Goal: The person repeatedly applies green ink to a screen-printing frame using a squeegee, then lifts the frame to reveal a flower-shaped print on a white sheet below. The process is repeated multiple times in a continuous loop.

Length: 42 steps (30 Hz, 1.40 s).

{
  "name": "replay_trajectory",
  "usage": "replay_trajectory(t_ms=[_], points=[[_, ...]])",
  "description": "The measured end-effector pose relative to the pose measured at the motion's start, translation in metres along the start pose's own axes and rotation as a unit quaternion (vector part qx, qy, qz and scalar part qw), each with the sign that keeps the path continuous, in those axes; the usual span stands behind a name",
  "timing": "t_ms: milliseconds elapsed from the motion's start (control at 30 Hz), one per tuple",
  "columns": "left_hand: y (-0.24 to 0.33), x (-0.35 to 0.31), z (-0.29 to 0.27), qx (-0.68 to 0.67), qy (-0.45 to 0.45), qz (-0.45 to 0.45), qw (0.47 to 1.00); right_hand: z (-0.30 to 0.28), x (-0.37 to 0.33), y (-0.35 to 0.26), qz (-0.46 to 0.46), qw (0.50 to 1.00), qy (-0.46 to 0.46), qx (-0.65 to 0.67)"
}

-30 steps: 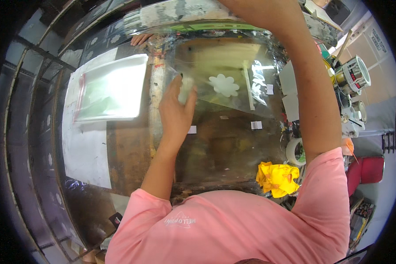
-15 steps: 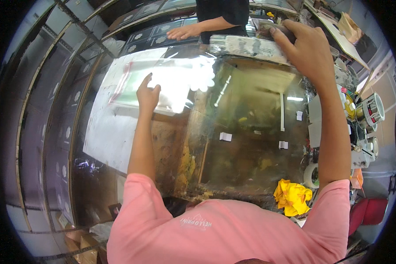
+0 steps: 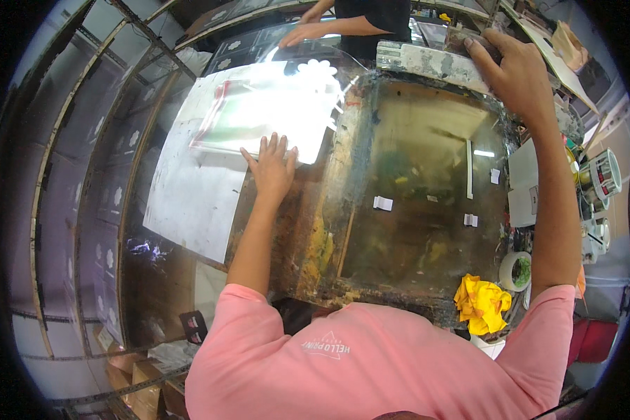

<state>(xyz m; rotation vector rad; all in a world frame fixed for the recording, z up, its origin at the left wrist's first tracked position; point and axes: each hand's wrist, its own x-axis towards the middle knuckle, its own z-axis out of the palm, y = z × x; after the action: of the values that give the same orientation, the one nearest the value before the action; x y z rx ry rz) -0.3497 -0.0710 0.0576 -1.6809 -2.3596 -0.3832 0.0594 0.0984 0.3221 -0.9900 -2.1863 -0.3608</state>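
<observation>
My left hand (image 3: 271,171) lies open with fingers spread, its fingertips on the near edge of a shiny clear plastic bag (image 3: 245,115) with a reddish strip at one end. Under the bag is a large white sheet (image 3: 189,189). At the far right, my right hand (image 3: 518,77) is curled round a brownish block (image 3: 462,38) on the paint-stained far bar (image 3: 427,64) of a screen-printing frame; its fingertips are partly hidden. The greenish screen (image 3: 420,238) carries several small white tape pieces and a white strip.
Across the table, another person's hand (image 3: 304,33) is beside the plastic's far edge. A crumpled yellow cloth (image 3: 483,304) and a tape roll (image 3: 515,271) are at the near right. Cans (image 3: 600,171) stand beyond my right arm; metal racks (image 3: 77,210) rise on the left.
My left hand has gone from pointing over the bag to lying flat at its near edge. My right hand keeps its hold. The other person's hands have moved closer to the plastic. The view has shifted.
</observation>
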Motion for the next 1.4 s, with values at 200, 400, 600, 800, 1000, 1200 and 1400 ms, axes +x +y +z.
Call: replay_trajectory(t_ms=[200, 400, 600, 800, 1000, 1200, 1400], points=[[0.002, 0.021, -0.023, -0.123, -0.010, -0.095, 0.988, -0.001, -0.012, 0.010, -0.025, 0.999, 0.004, -0.027], [0.032, 0.053, -0.070, -0.154, -0.029, 0.024, 0.987, -0.009, -0.005, 0.024, -0.030, 0.999, 0.017, -0.009], [0.176, -0.001, -0.025, -0.144, -0.159, 0.191, 0.958, -0.004, -0.014, 0.043, -0.009, 1.000, 0.010, 0.005], [0.308, -0.056, 0.050, -0.105, -0.168, 0.320, 0.927, 0.018, -0.022, 0.067, -0.025, 0.999, 0.014, 0.027], [0.372, -0.048, 0.065, -0.132, -0.176, 0.353, 0.910, 0.030, -0.005, 0.084, -0.049, 0.997, 0.056, -0.009], [0.375, -0.043, 0.076, -0.140, -0.169, 0.353, 0.909, 0.041, 0.005, 0.089, -0.024, 1.000, 0.018, 0.003], [0.370, -0.041, 0.081, -0.166, -0.151, 0.338, 0.914, 0.028, 0.012, 0.077, 0.047, 0.998, -0.036, -0.021]])
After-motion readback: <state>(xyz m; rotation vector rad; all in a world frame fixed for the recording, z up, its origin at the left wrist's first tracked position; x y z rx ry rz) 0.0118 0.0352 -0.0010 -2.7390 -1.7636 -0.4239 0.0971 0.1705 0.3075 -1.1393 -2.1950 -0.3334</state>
